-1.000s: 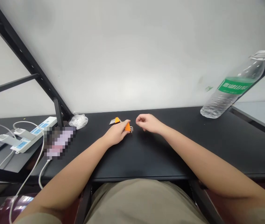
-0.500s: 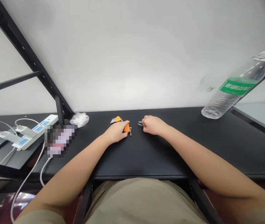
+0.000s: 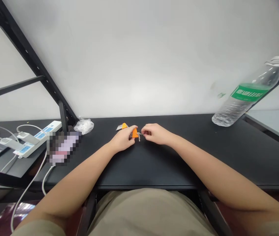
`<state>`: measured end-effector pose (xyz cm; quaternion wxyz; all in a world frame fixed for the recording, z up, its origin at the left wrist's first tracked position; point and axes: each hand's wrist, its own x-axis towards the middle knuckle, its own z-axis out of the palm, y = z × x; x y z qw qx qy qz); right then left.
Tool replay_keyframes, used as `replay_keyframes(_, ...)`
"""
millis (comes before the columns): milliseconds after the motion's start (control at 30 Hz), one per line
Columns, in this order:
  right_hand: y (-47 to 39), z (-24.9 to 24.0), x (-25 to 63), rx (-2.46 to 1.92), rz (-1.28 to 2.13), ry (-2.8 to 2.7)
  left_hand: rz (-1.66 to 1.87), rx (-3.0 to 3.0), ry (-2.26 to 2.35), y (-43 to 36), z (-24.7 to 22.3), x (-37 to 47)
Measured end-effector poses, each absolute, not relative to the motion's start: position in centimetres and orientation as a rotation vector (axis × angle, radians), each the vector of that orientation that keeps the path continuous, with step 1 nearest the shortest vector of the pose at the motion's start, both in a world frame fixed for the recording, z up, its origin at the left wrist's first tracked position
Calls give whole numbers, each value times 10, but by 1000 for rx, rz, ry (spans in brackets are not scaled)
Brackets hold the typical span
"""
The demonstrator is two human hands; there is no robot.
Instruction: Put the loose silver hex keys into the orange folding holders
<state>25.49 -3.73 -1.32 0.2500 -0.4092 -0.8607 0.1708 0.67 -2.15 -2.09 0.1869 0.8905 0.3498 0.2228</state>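
Note:
My left hand [image 3: 122,141] is closed around an orange hex key holder [image 3: 134,133], pinching it between thumb and fingers above the black table. A short bent hex key end [image 3: 139,138] sticks out of the holder's right side. Past the knuckles lies a second orange piece [image 3: 124,126] with several silver key shafts [image 3: 119,127] fanned to its left; whether it joins the held holder is hidden. My right hand [image 3: 155,133] pinches a thin silver hex key [image 3: 140,134], whose left end meets the holder's right side. How far it goes in is too small to tell.
A crumpled clear plastic bag [image 3: 84,126] lies by the black frame post at the left. Beyond it are a blurred-out phone-like item [image 3: 64,147] and a white power strip [image 3: 38,139] with plugs and cables. A large clear bottle [image 3: 242,95] leans at the right.
My right hand has moved left with the hex key, bringing its end to the holder. The holder has turned slightly in my left hand, which stays in place.

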Motion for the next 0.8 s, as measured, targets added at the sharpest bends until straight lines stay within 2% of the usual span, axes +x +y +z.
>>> replay_keyframes(500,-35,0,269,-1187,627,-2244,621,2385,879,-20,-23,4)
replay_keyframes(800,-38,5,268,-1224,601,-2258,598,2411,881,-21,-23,4)
